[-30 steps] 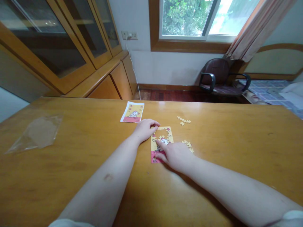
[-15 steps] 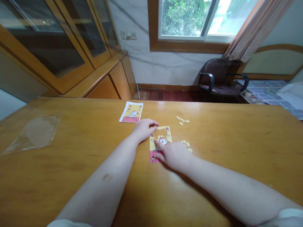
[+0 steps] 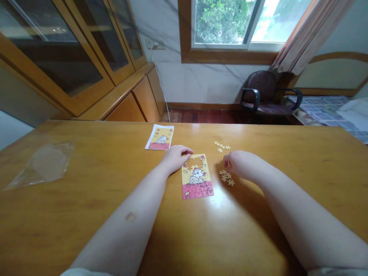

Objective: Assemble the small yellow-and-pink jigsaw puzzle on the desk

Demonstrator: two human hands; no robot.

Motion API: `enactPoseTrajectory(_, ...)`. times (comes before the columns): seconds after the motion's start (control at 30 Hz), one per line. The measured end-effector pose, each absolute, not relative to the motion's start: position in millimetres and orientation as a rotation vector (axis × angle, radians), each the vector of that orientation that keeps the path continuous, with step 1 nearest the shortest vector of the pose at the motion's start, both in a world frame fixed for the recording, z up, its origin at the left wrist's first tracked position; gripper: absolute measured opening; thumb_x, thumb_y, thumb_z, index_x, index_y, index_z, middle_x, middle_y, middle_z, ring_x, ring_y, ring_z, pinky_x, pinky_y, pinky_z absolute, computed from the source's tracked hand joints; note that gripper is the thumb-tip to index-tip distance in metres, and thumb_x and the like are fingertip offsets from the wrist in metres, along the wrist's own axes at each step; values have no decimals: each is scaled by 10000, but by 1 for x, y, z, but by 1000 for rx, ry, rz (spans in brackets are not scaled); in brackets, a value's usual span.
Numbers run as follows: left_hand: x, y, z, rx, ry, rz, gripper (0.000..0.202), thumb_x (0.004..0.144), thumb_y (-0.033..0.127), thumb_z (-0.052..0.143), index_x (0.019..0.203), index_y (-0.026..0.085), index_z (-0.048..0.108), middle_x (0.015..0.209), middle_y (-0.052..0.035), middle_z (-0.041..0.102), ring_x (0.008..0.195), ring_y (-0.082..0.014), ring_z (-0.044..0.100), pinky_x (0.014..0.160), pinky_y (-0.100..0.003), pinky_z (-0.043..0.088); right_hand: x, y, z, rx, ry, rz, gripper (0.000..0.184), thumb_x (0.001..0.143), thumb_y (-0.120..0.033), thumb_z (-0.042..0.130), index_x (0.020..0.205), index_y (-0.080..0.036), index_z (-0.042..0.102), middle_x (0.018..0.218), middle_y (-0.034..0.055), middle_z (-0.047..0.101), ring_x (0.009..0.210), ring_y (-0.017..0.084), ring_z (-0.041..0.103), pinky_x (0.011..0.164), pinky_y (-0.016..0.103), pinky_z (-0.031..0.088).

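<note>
A nearly rectangular jigsaw puzzle [image 3: 196, 188] lies flat on the table, showing a white cartoon animal on yellow and pink. A gap near its top bares the wood. My left hand [image 3: 176, 158] is closed at the puzzle's upper left corner, thumb against the edge. To the right, my right hand [image 3: 240, 164] hovers with fingers curled down and drawn together; whatever is between them is hidden. Just below its fingertips lies a cluster of loose puzzle pieces [image 3: 225, 177]. Several more puzzle pieces [image 3: 220, 146] lie farther back.
A printed picture card [image 3: 160, 137] with the same design lies behind my left hand. At the far left is a clear plastic bag [image 3: 43, 163]. The wooden table [image 3: 115, 153] ends before a wall with a window; an office chair [image 3: 263, 92] stands beyond it.
My right hand has left the puzzle, moving right and slightly back to the loose pieces, uncovering the animal and pink area. My left hand stays at the corner.
</note>
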State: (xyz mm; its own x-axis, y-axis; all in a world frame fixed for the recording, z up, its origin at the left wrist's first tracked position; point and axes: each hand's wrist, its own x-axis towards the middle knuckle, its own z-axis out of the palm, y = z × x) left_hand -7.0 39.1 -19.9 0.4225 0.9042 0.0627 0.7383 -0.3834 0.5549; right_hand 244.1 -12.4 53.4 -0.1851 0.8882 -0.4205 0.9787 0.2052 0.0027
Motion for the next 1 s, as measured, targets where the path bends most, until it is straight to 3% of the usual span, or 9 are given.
enactPoseTrajectory(0.3,-7,38,-19,2228,1400,495,233,825,269,553,973,243,731,998,-27,716,966,-218,617,870,-355,482,243,-11,36,1640,2243,-436,262,720,-138,540,865,-252,726,871,27,699,733,167,606,585,246,345)
enactPoseTrajectory(0.6,-5,37,-16,2217,1403,496,224,820,246,558,957,227,734,993,-28,722,941,-205,629,879,-341,482,241,-10,39,1695,2257,-402,241,749,-159,535,899,-213,717,886,58,699,762,175,621,595,250,352)
enactPoseTrajectory(0.8,-7,40,-21,2242,1397,509,233,819,268,553,966,244,733,996,-22,719,958,-215,619,875,-357,478,231,-22,56,1619,2155,-493,179,673,-192,634,828,-227,717,774,36,695,673,184,631,548,244,370)
enactPoseTrajectory(1.0,-8,40,-23,2237,1391,512,247,824,278,545,983,248,731,1010,-22,718,971,-211,616,887,-352,478,231,-32,56,1602,1998,-373,254,629,-270,708,860,-173,753,827,125,711,740,277,678,566,297,455)
